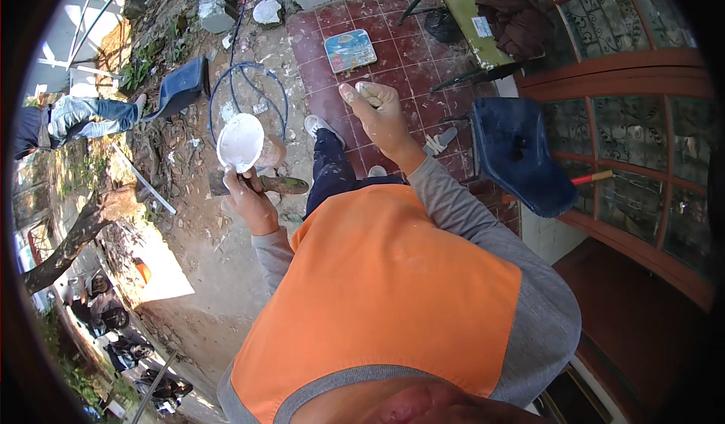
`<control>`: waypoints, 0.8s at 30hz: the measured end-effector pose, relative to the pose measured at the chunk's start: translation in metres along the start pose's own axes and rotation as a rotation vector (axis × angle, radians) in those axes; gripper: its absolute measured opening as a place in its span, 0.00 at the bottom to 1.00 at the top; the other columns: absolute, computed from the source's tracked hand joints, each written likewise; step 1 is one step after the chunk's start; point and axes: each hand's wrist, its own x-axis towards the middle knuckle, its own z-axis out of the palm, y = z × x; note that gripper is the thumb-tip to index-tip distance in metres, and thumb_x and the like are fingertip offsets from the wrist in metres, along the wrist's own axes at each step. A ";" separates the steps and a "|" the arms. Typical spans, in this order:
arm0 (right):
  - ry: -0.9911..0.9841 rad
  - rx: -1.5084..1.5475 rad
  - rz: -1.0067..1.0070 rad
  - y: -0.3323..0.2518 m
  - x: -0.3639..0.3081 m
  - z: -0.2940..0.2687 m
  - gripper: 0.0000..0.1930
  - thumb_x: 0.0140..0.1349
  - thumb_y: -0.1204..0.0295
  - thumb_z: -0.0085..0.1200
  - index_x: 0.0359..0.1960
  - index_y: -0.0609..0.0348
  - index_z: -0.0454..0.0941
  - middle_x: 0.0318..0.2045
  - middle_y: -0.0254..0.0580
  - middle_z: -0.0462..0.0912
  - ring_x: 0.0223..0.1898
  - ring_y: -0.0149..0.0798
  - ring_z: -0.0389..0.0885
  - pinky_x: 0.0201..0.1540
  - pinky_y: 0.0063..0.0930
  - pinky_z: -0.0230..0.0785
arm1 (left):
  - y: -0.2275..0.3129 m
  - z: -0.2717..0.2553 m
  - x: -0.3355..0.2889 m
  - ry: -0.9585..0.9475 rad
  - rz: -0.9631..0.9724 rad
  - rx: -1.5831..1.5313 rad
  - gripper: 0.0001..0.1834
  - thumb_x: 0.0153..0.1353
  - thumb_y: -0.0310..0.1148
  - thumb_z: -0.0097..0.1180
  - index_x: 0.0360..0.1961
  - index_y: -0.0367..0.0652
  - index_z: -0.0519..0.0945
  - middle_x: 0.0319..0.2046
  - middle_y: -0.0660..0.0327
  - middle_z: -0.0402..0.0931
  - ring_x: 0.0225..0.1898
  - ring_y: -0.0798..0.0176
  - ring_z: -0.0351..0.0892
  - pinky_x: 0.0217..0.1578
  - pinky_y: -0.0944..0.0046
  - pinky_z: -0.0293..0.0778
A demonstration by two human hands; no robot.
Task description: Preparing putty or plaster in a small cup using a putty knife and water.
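Observation:
My left hand [253,205] is closed at the near rim of a round bowl [240,143], holding it tilted. The bowl's inside is coated in something white. A rounded, brownish-pink shape [272,153] shows beside the bowl; I cannot tell what it is. Close to the same hand is a dark, stick-like piece [283,186]; whether my fingers touch it is unclear. Farther right, over the red tiles, my right hand [380,116] is raised with its fingers curled in. White residue marks its fingertips, and anything inside the fingers is hidden.
A blue plastic chair [521,152] stands at right, near a red-and-yellow handle [593,177]. Beyond are a colourful panel [350,50] on the tiles and a greenish table [468,16] with brown cloth. A blue hose [249,65] coils on rough ground, with another person [83,118] at far left.

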 end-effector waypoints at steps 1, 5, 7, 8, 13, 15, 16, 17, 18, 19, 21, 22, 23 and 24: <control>0.019 0.048 0.085 0.009 0.012 0.005 0.22 0.64 0.71 0.54 0.15 0.52 0.56 0.16 0.19 0.52 0.20 0.18 0.48 0.20 0.21 0.43 | -0.002 0.006 0.021 0.039 0.012 0.032 0.10 0.66 0.37 0.45 0.29 0.45 0.70 0.21 0.69 0.61 0.20 0.74 0.55 0.21 0.72 0.50; 0.071 0.090 0.160 0.031 0.081 0.030 0.22 0.63 0.73 0.53 0.15 0.50 0.53 0.16 0.19 0.52 0.20 0.17 0.49 0.20 0.19 0.43 | 0.003 0.033 0.111 0.077 0.086 0.123 0.10 0.66 0.36 0.45 0.28 0.46 0.71 0.21 0.69 0.65 0.19 0.76 0.57 0.20 0.73 0.52; 0.106 0.071 0.207 0.029 0.117 0.037 0.22 0.63 0.73 0.54 0.15 0.50 0.56 0.16 0.18 0.53 0.20 0.17 0.49 0.20 0.19 0.43 | 0.020 0.045 0.153 0.062 0.116 0.132 0.09 0.66 0.35 0.46 0.28 0.46 0.71 0.21 0.70 0.66 0.19 0.76 0.58 0.20 0.73 0.52; 0.095 0.078 0.192 0.028 0.137 0.040 0.22 0.63 0.73 0.54 0.15 0.50 0.56 0.16 0.18 0.53 0.20 0.17 0.49 0.20 0.19 0.43 | 0.030 0.052 0.178 0.017 0.143 0.143 0.08 0.66 0.34 0.46 0.28 0.46 0.71 0.21 0.70 0.66 0.19 0.76 0.59 0.19 0.74 0.52; 0.144 -0.038 0.255 0.025 0.212 0.063 0.18 0.64 0.71 0.55 0.15 0.51 0.66 0.15 0.16 0.59 0.18 0.15 0.50 0.19 0.19 0.39 | 0.063 0.083 0.279 -0.032 0.198 0.149 0.08 0.66 0.34 0.47 0.29 0.47 0.71 0.20 0.71 0.66 0.19 0.79 0.58 0.19 0.75 0.53; 0.197 0.120 0.265 0.026 0.239 0.067 0.19 0.65 0.70 0.53 0.14 0.52 0.67 0.14 0.18 0.60 0.17 0.17 0.50 0.20 0.19 0.40 | 0.074 0.088 0.308 -0.015 0.189 0.144 0.07 0.66 0.34 0.48 0.30 0.46 0.71 0.21 0.71 0.67 0.19 0.78 0.60 0.19 0.75 0.54; 0.205 0.105 0.271 0.027 0.251 0.069 0.19 0.65 0.70 0.53 0.14 0.52 0.67 0.14 0.18 0.60 0.17 0.17 0.50 0.20 0.19 0.40 | 0.077 0.093 0.322 0.009 0.185 0.140 0.06 0.66 0.34 0.49 0.32 0.45 0.71 0.21 0.70 0.67 0.19 0.78 0.61 0.19 0.74 0.55; 0.197 0.106 0.281 0.028 0.259 0.069 0.19 0.65 0.70 0.53 0.14 0.51 0.67 0.14 0.19 0.60 0.18 0.17 0.51 0.21 0.19 0.41 | 0.077 0.098 0.332 0.035 0.188 0.123 0.06 0.65 0.34 0.49 0.34 0.44 0.72 0.22 0.70 0.67 0.20 0.77 0.61 0.19 0.74 0.56; 0.171 0.117 0.273 0.029 0.267 0.068 0.19 0.65 0.70 0.53 0.14 0.51 0.67 0.14 0.20 0.60 0.18 0.17 0.51 0.21 0.19 0.42 | 0.075 0.104 0.340 0.028 0.194 0.117 0.06 0.65 0.34 0.49 0.34 0.44 0.72 0.22 0.70 0.67 0.20 0.77 0.61 0.19 0.74 0.56; 0.169 0.075 0.298 0.030 0.276 0.065 0.19 0.65 0.70 0.53 0.14 0.51 0.66 0.14 0.20 0.60 0.18 0.17 0.52 0.22 0.20 0.43 | 0.073 0.110 0.347 0.094 0.195 0.115 0.07 0.66 0.34 0.47 0.31 0.45 0.72 0.21 0.70 0.67 0.19 0.78 0.60 0.19 0.75 0.54; 0.172 0.063 0.330 0.030 0.292 0.059 0.19 0.65 0.70 0.53 0.14 0.51 0.66 0.15 0.20 0.60 0.18 0.18 0.52 0.22 0.20 0.44 | 0.068 0.123 0.355 0.192 0.192 0.107 0.10 0.66 0.36 0.47 0.27 0.45 0.73 0.20 0.71 0.66 0.19 0.78 0.59 0.18 0.76 0.51; 0.177 0.074 0.361 0.031 0.303 0.056 0.19 0.65 0.69 0.53 0.14 0.51 0.66 0.15 0.20 0.60 0.19 0.18 0.52 0.22 0.20 0.44 | 0.067 0.129 0.359 0.190 0.212 0.092 0.10 0.66 0.36 0.47 0.27 0.45 0.73 0.20 0.71 0.66 0.19 0.78 0.59 0.18 0.76 0.51; 0.180 0.104 0.369 0.030 0.313 0.052 0.18 0.65 0.70 0.53 0.15 0.50 0.66 0.15 0.20 0.60 0.19 0.18 0.53 0.23 0.19 0.45 | 0.065 0.135 0.361 0.212 0.202 0.100 0.10 0.65 0.35 0.47 0.27 0.45 0.73 0.20 0.71 0.66 0.19 0.78 0.59 0.19 0.76 0.52; 0.153 0.116 0.333 0.029 0.322 0.048 0.18 0.65 0.70 0.53 0.15 0.50 0.66 0.15 0.20 0.60 0.19 0.18 0.53 0.23 0.19 0.45 | 0.063 0.141 0.363 0.234 0.189 0.112 0.10 0.65 0.35 0.48 0.28 0.44 0.73 0.20 0.71 0.66 0.19 0.79 0.59 0.19 0.76 0.52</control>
